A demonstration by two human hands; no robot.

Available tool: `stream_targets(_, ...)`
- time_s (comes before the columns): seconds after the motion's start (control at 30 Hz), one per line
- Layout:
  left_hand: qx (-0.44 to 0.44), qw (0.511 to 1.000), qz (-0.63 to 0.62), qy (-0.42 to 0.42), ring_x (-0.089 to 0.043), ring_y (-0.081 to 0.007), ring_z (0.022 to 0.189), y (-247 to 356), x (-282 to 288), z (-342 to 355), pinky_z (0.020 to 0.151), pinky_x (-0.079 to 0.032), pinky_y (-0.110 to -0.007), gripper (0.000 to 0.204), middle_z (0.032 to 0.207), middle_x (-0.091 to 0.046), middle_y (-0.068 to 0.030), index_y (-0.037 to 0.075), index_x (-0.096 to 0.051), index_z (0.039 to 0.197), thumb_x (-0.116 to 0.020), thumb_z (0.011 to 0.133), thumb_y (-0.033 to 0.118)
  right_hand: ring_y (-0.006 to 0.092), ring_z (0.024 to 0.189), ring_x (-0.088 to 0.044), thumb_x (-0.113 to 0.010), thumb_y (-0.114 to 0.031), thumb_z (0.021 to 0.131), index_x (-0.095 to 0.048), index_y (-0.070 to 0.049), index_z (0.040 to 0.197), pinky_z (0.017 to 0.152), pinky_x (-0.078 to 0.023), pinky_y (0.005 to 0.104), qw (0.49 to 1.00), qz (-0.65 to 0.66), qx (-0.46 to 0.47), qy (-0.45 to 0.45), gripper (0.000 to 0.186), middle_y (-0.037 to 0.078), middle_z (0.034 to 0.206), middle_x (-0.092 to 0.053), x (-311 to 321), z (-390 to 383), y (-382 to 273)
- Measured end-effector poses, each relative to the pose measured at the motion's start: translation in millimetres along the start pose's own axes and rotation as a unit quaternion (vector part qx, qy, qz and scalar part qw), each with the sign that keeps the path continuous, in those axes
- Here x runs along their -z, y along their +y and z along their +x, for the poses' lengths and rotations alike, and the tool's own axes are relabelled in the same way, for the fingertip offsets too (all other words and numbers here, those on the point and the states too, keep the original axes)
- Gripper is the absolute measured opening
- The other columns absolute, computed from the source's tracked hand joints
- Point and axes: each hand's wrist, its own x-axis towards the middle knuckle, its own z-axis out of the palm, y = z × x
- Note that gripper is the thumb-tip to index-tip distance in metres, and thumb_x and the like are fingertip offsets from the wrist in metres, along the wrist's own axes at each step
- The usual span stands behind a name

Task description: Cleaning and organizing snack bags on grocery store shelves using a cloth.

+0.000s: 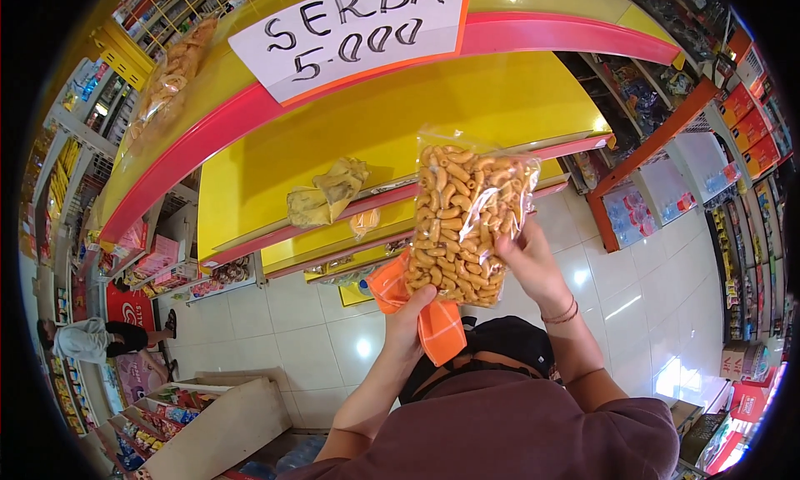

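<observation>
A clear plastic bag of curved, macaroni-shaped snacks [462, 217] is held up in front of the yellow shelf [275, 167]. My left hand [405, 326] grips its lower left corner, with the thumb on the front. An orange checked cloth [442, 333] is bunched in that same hand and hangs below the bag. On the right edge of the bag my right hand [535, 265] is closed, its fingers partly hidden behind the plastic. A crumpled yellowish cloth [327, 195] lies near the front edge of the shelf, left of the bag.
Above, a pink-edged upper shelf [550, 34] carries a white handwritten sign [350, 38]. Another snack bag [172, 80] sits at its left end. A low bin of packets [212, 426] stands at lower left. Farther left is a person [87, 340]; stocked racks [754, 255] line the right.
</observation>
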Motion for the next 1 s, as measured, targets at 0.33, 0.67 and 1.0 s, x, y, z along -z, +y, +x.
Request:
stream_targets(0.33, -0.078, 0.996, 0.036, -0.001, -0.059, -0.0236, 0.104, -4.3, 6.2, 6.5, 0.085, -0.053, -0.037, 0.052, 0.119, -0.054, -0.0134, 0.003, -0.040, 0.128, -0.062, 0.082, 0.000, 0.0137, 0.104, -0.054, -0.071, -0.004, 0.076, -0.045, 0.003, 0.121, 0.091, -0.045, 0.0288, 0.986, -0.102, 0.128, -0.030, 0.052, 0.008, 0.114, -0.057, 20.9, 71.1, -50.8)
stream_targets(0.67, -0.083, 0.991, 0.050, 0.090, -0.060, -0.0223, 0.100, -21.0, 14.4, -5.9, 0.082, -0.053, -0.035, 0.044, 0.113, -0.058, -0.0111, 0.002, -0.045, 0.123, -0.062, 0.082, 0.001, 0.0212, 0.111, -0.051, -0.073, -0.022, 0.077, -0.039, 0.007, 0.129, 0.095, -0.040, 0.0298, 0.961, -0.256, 0.041, -0.100, 0.068, 0.017, 0.125, -0.052, 45.8, 184.2, -55.6)
stream_targets(1.0, -0.077, 0.993, 0.006, 0.094, -0.062, -0.0250, 0.098, -34.7, 19.2, -0.4, 0.081, -0.053, -0.038, 0.043, 0.112, -0.059, -0.0138, 0.000, -0.045, 0.123, -0.061, 0.083, 0.004, 0.0269, 0.098, -0.060, -0.075, -0.034, 0.074, -0.043, 0.011, 0.123, 0.086, -0.046, 0.0319, 0.898, -0.429, 0.025, -0.093, 0.074, 0.022, 0.108, -0.061, 66.0, 202.3, -37.5)
